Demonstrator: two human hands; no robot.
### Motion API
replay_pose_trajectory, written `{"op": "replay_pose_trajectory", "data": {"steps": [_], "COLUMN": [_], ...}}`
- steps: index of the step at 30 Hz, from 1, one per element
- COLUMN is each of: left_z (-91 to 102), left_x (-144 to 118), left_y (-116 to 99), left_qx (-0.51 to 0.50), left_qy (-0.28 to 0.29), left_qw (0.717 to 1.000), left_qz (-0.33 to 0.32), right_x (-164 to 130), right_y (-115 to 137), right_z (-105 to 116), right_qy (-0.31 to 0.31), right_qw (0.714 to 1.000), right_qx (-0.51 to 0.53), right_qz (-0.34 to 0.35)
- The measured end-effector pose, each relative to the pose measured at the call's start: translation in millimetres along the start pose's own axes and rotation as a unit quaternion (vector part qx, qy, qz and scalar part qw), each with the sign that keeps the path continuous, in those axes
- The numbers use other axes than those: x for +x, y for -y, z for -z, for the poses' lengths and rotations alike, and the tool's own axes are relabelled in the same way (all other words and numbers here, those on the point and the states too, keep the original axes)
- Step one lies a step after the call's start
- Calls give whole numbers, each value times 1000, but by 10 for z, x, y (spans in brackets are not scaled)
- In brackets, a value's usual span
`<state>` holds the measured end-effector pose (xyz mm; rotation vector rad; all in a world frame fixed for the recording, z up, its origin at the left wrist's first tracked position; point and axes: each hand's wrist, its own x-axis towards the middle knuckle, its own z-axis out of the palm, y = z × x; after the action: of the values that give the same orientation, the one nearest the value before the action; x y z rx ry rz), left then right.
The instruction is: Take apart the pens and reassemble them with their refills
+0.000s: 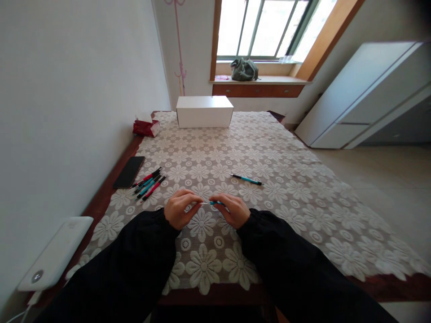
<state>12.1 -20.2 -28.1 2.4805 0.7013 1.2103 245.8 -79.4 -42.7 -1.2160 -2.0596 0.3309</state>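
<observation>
My left hand (182, 209) is closed in a pinch on a thin whitish rod (205, 203), perhaps a pen refill; the fingers cover most of it. Opposite it, my right hand (231, 209) grips a blue pen barrel (215, 202) between thumb and fingers. Rod and barrel lie in one line, end to end, low over the tablecloth; whether they are joined I cannot tell. Beyond the right hand a blue and black pen (247, 179) rests on the cloth, its tip towards the left. Several red, blue and black pens (148, 184) lie bunched at the left.
A black phone (129, 172) lies beside the pens. Farther back are a red tissue pack (146, 128) and a white box (204, 112). A white power strip or charger (55, 253) with a cable sits by the left wall. The flowered tablecloth (286, 197) covers the table.
</observation>
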Motion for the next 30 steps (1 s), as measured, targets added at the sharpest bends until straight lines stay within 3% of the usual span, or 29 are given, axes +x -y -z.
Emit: {"op": "replay_pose_trajectory", "data": {"steps": [5,12,17,22,30], "left_z": [-7,7,19,36,47], "left_x": [-6,-8,3,25,41], "left_y": [7,36,-11,-47,-56], "left_qx": [5,-23,-38,-41,-93], "left_qy": [11,6,3,-2,-11], "left_qw": [1000,999,998,997,988], "left_qz": [-1,35,50,70,120], "right_x": [-5,-20,-12,-12,-23], "right_y": [-14,3,-24,-55,-64], "right_z": [-21,-19,-49,-72,-81], "right_qy": [6,6,0,34,9], "right_qw": [1000,999,1000,998,999], "right_qx": [3,31,7,-39,-48], "right_qz": [-23,6,-23,-18,-22]}}
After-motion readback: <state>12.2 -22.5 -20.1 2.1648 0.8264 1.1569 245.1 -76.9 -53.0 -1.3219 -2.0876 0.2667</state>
